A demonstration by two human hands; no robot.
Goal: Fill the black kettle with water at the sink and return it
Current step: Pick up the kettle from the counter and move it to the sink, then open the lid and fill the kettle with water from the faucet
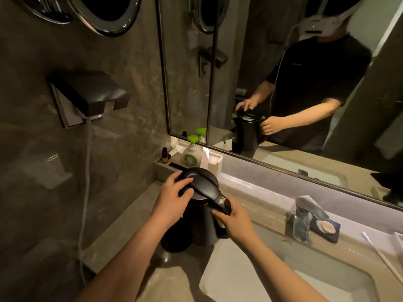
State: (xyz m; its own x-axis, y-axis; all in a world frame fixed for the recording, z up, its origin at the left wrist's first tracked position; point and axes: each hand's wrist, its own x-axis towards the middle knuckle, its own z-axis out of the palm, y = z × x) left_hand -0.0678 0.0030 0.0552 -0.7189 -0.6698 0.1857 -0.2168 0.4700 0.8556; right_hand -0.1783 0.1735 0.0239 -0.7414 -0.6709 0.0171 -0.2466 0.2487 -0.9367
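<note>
Stone bench [122, 232] runs below a wide mirror [283, 62], with the pale sink [250, 277] sunk into it at the right and a chrome tap [305, 219] behind the basin. Upright on the bench at the sink's left rim stands the black kettle [202, 227], lid down. The left hand [172, 201] lies over the lid, fingers spread across its top. The right hand [235, 221] has its grip closed around the kettle's handle. Behind the kettle sit a green-capped soap bottle [192, 154] and a small dark bottle [165, 155].
</note>
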